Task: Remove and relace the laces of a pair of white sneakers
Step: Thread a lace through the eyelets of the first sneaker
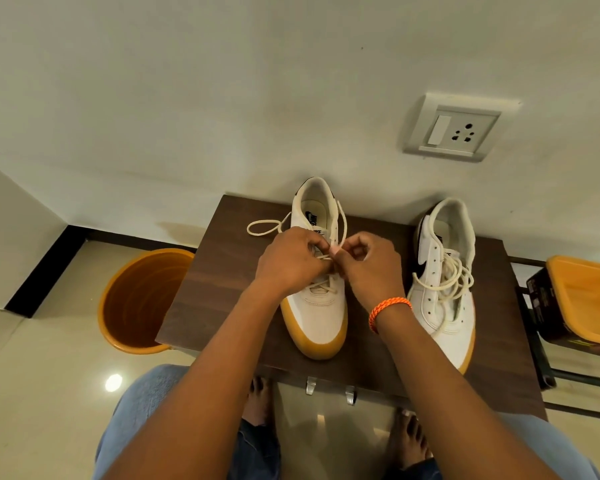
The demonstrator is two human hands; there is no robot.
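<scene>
Pale wall (222, 98) rises behind a dark wood table (222, 289), and everything below is placed from that table. On its middle stands the left sneaker (317, 317), white with a gum sole, toe toward the person and heel near the wall. Both hands meet over its eyelets. The left hand (291, 261) is curled with its fingertips pinching the lace (267, 226), and the right hand (368, 265) is likewise clenched, thumb and forefinger pinching the same lace just beside the left hand's fingers. One loop of the lace lies on the table to the left of the shoe's heel, and another strand arcs up along the shoe's right rim. A crossing of lace shows at the lower eyelets, just under the hands. An orange band (388, 311) circles the right wrist. On the table's right part stands the right sneaker (444, 282), apart from the first, its eyelets bare and a loose lace heaped on its tongue. Left of the table, on the floor, sits an orange bucket (136, 299). Right of the table is an orange tub (586, 299). Above the table's right part, a socket (459, 128) is set in the wall.
</scene>
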